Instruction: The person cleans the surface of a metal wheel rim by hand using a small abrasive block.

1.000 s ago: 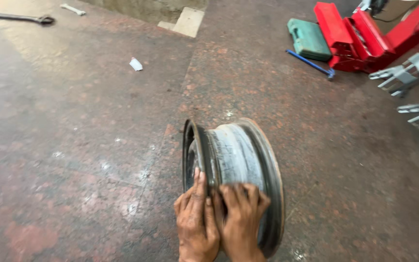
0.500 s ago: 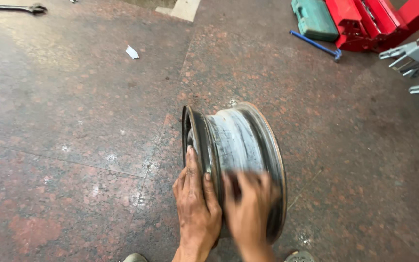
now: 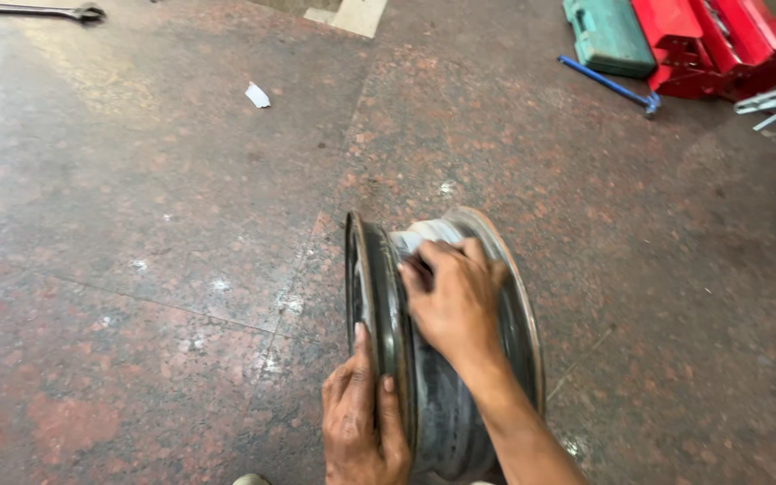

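Right hand (image 3: 455,296) pressed flat on the barrel of the bare steel wheel rim (image 3: 442,359), fingers spread, gripping nothing; left hand (image 3: 361,422) braced open against the near flange. Stood on edge on the speckled stone floor (image 3: 136,269), near the feet. Likely to roll or topple if loosened; fingers apt to be pinched.

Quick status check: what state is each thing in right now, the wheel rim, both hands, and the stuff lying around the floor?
Wheel rim: upright on its edge on the floor.
Left hand: flat against the rim's left edge, fingers extended.
Right hand: on top of the rim's barrel, blurred.
Wrench: lying flat, untouched.
Paper scrap: loose on the floor.
Green case: closed, lying flat.
Blue bar: lying on the floor.
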